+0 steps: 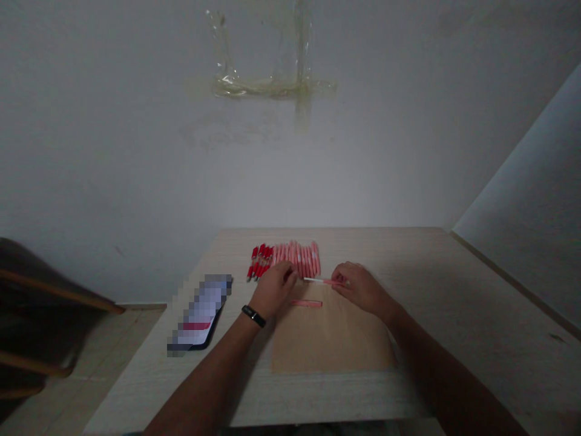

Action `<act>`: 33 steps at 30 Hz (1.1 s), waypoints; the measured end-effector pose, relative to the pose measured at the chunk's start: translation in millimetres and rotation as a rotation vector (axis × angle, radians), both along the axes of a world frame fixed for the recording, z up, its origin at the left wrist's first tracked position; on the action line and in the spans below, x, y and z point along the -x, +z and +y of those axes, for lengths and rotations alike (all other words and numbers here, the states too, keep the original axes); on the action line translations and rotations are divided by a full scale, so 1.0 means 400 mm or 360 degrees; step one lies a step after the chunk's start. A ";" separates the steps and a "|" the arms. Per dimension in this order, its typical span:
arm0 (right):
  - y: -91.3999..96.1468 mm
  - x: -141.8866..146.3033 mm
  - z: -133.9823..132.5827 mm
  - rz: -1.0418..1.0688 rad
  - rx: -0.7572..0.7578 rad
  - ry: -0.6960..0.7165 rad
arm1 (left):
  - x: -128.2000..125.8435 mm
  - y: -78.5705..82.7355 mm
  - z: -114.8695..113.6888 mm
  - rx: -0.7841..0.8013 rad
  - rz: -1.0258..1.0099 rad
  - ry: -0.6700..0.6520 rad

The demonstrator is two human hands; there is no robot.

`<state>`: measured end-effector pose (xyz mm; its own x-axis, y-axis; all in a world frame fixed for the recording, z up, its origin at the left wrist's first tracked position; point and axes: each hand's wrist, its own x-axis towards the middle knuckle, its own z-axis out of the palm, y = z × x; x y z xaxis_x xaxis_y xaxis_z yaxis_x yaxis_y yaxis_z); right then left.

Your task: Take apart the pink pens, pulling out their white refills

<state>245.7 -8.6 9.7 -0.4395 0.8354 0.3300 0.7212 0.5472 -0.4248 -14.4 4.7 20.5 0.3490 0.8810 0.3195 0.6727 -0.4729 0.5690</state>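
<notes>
My right hand (358, 287) pinches a thin pink pen (333, 282), whose white, narrow end points left. My left hand (275, 289), with a black band on its wrist, is closed just left of that white end. Whatever its fingertips hold is hidden. Under both hands lies a sheet of brown paper (333, 345). A pink pen part (311, 304) rests on the sheet, partly behind my left hand. Just beyond the hands is a row of pink pens (304, 257), side by side. Several red pen pieces (261, 263) adjoin the row on its left.
A phone (204, 315) with a lit, blurred screen lies on the left of the pale wooden table (454, 290). The table's far edge meets a wall with strips of clear tape (258, 91). A dark chair (36, 327) stands at the left.
</notes>
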 end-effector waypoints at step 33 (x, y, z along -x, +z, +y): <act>-0.001 0.004 0.002 -0.0055 0.0039 0.0058 | -0.021 -0.013 -0.013 0.0106 0.0137 -0.0116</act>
<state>244.3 -8.0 9.3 -0.4805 0.8264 0.2936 0.7156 0.5630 -0.4134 -5.9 -0.4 15.1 0.4362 0.8707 0.2272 0.6857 -0.4851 0.5427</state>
